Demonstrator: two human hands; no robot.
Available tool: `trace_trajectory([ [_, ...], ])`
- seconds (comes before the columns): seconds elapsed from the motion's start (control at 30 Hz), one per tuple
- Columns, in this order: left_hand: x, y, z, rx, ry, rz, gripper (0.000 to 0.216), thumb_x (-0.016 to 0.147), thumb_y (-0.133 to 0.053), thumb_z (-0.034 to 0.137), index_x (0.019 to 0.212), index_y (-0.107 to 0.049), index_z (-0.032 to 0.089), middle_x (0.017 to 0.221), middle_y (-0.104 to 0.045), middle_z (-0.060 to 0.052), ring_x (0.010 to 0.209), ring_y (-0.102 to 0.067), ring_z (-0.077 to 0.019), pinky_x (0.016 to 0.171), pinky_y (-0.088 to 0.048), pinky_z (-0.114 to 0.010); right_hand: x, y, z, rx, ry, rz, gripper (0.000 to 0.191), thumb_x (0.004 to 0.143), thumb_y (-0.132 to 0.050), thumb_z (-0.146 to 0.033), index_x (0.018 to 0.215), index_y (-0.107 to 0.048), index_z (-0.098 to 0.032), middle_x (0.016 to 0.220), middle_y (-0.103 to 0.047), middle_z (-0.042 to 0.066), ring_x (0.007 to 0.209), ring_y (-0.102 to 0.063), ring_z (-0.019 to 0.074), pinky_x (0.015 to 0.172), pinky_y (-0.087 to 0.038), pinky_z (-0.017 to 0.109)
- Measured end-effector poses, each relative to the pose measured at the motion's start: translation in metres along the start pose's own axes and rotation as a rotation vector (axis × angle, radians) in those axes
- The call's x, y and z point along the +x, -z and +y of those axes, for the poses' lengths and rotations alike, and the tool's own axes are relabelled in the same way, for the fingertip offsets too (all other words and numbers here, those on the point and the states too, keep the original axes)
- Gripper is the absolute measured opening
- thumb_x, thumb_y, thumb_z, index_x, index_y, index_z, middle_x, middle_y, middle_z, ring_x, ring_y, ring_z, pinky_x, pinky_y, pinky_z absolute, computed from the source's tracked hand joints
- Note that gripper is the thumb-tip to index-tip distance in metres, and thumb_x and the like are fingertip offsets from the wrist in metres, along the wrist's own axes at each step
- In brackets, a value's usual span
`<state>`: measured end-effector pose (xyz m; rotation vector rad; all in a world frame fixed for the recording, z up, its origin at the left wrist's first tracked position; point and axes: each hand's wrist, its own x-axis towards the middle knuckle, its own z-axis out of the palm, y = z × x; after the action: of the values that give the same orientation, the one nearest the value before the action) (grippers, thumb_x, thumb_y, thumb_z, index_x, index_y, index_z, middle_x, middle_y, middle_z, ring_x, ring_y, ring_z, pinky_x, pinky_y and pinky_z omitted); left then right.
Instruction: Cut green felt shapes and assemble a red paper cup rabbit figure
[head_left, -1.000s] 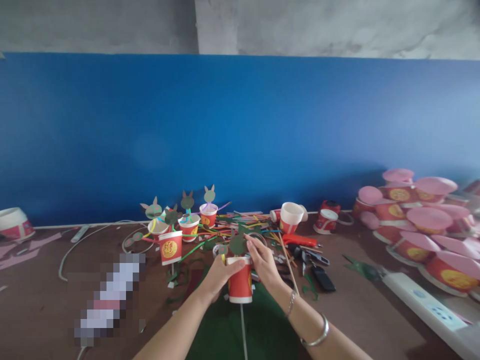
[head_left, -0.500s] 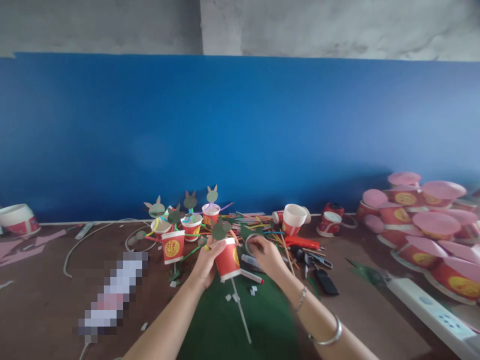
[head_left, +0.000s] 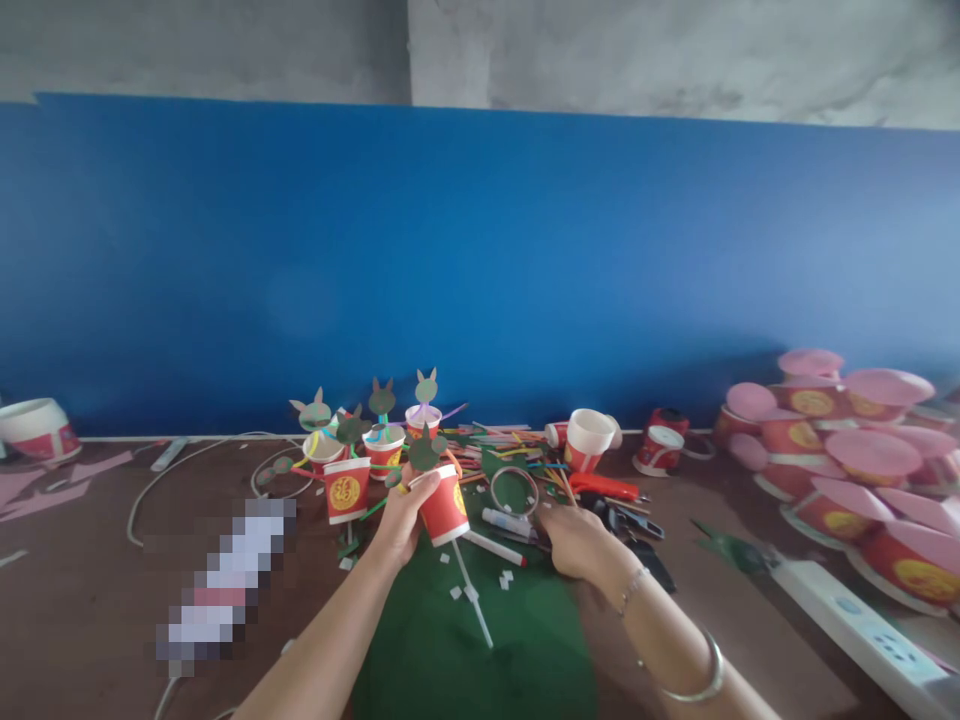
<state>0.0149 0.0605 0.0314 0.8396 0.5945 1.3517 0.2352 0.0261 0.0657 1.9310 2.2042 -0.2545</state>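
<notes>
My left hand (head_left: pixel 401 520) is closed around a red paper cup (head_left: pixel 444 505) with a yellow emblem, tilted above the green mat (head_left: pixel 480 660). A dark green paper animal head (head_left: pixel 425 450) rises at the cup's upper end, and a thin white stick (head_left: pixel 474 600) points down from below. My right hand (head_left: pixel 577 540) is low at the table, palm down, fingers curled beside a wooden stick (head_left: pixel 568 488) and black-handled tools. Whatever its fingertips hold is hidden. Left of this hand lie a ring-shaped tape roll (head_left: pixel 514 492), a glue tube (head_left: pixel 508 523) and a white marker (head_left: pixel 495 548).
Several cups with paper animal heads, including one red cup (head_left: pixel 348 492), stand at left. A white cup (head_left: pixel 589 440) and an orange cutter (head_left: pixel 604 487) are right of centre. Pink-topped cups (head_left: pixel 874 450) are stacked far right, behind a power strip (head_left: pixel 855 620). A blue panel (head_left: pixel 480 260) closes the back.
My right hand has left the tape roll and moved right and down toward the tools. My left hand, still holding the cup, has shifted slightly left.
</notes>
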Motion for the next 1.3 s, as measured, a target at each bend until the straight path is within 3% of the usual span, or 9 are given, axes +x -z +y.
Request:
trace_trajectory([
  [0.17, -0.001, 0.0, 0.001, -0.04, 0.023, 0.054, 0.048, 0.065, -0.072, 0.025, 0.11, -0.056, 0.018, 0.088, -0.068, -0.005, 0.072, -0.062, -0.0159, 0.068, -0.047, -0.026, 0.004, 0.01, 0.02, 0.115, 0.163, -0.158, 0.041, 0.049, -0.055, -0.003, 0.086, -0.066, -0.019, 0.079, -0.067, 0.004, 0.072, -0.062, 0.0195, 0.052, -0.038, 0.021],
  [0.37, 0.0, 0.004, 0.0, -0.054, 0.046, 0.045, 0.044, 0.067, -0.071, 0.028, 0.108, -0.058, 0.02, 0.085, -0.067, -0.004, 0.067, -0.061, -0.0137, 0.063, -0.046, -0.024, -0.005, 0.026, 0.047, 0.4, 0.242, -0.377, 0.045, 0.053, -0.054, -0.009, 0.096, -0.065, -0.02, 0.069, -0.06, -0.003, 0.057, -0.053, 0.0114, 0.046, -0.034, 0.018],
  [0.47, 0.001, 0.006, 0.0, -0.066, 0.031, 0.031, 0.039, 0.07, -0.069, 0.029, 0.106, -0.058, 0.02, 0.087, -0.067, -0.004, 0.069, -0.061, -0.0142, 0.064, -0.046, -0.025, -0.016, 0.034, 0.053, 0.519, 0.299, -0.308, 0.034, 0.059, -0.063, -0.02, 0.093, -0.063, -0.021, 0.073, -0.059, -0.002, 0.061, -0.052, 0.0119, 0.05, -0.036, 0.019],
  [0.57, 0.001, 0.005, -0.001, -0.062, 0.033, 0.023, 0.034, 0.069, -0.069, 0.029, 0.1, -0.059, 0.018, 0.087, -0.067, -0.005, 0.069, -0.061, -0.0153, 0.065, -0.045, -0.026, -0.022, 0.037, 0.046, 0.548, 0.35, -0.235, 0.035, 0.057, -0.071, -0.03, 0.09, -0.062, -0.022, 0.077, -0.059, -0.002, 0.065, -0.051, 0.0125, 0.054, -0.038, 0.02],
  [0.7, 0.0, 0.003, -0.001, -0.069, 0.046, 0.015, 0.033, 0.067, -0.071, 0.027, 0.096, -0.059, 0.017, 0.083, -0.066, -0.004, 0.069, -0.06, -0.0148, 0.065, -0.045, -0.026, -0.019, 0.03, 0.026, 0.557, 0.353, -0.445, 0.044, 0.052, -0.076, -0.037, 0.091, -0.063, -0.022, 0.065, -0.057, -0.004, 0.051, -0.049, 0.0099, 0.045, -0.036, 0.019],
  [0.8, -0.001, 0.003, -0.001, -0.08, 0.044, -0.008, 0.032, 0.068, -0.07, 0.025, 0.097, -0.058, 0.017, 0.085, -0.066, -0.004, 0.071, -0.061, -0.0146, 0.067, -0.046, -0.026, -0.012, 0.021, 0.013, 0.542, 0.342, -0.518, 0.051, 0.049, -0.076, -0.042, 0.094, -0.065, -0.022, 0.063, -0.057, -0.005, 0.046, -0.047, 0.0087, 0.041, -0.034, 0.019],
  [0.97, -0.001, 0.003, -0.002, -0.076, 0.049, -0.026, 0.033, 0.069, -0.069, 0.024, 0.099, -0.058, 0.019, 0.087, -0.066, -0.004, 0.076, -0.062, -0.0159, 0.071, -0.046, -0.027, -0.005, 0.011, 0.001, 0.571, 0.457, -0.547, 0.047, 0.05, -0.076, -0.044, 0.089, -0.069, -0.02, 0.061, -0.059, -0.004, 0.052, -0.049, 0.0099, 0.047, -0.035, 0.019],
  [1.3, -0.004, 0.0, -0.002, -0.049, 0.081, -0.091, 0.043, 0.07, -0.069, 0.026, 0.11, -0.055, 0.021, 0.083, -0.066, -0.002, 0.07, -0.062, -0.0155, 0.066, -0.045, -0.026, -0.008, 0.01, -0.015, 0.653, 0.467, -0.585, 0.04, 0.051, -0.076, -0.045, 0.083, -0.071, -0.022, 0.057, -0.059, -0.004, 0.048, -0.047, 0.0105, 0.047, -0.037, 0.02],
])
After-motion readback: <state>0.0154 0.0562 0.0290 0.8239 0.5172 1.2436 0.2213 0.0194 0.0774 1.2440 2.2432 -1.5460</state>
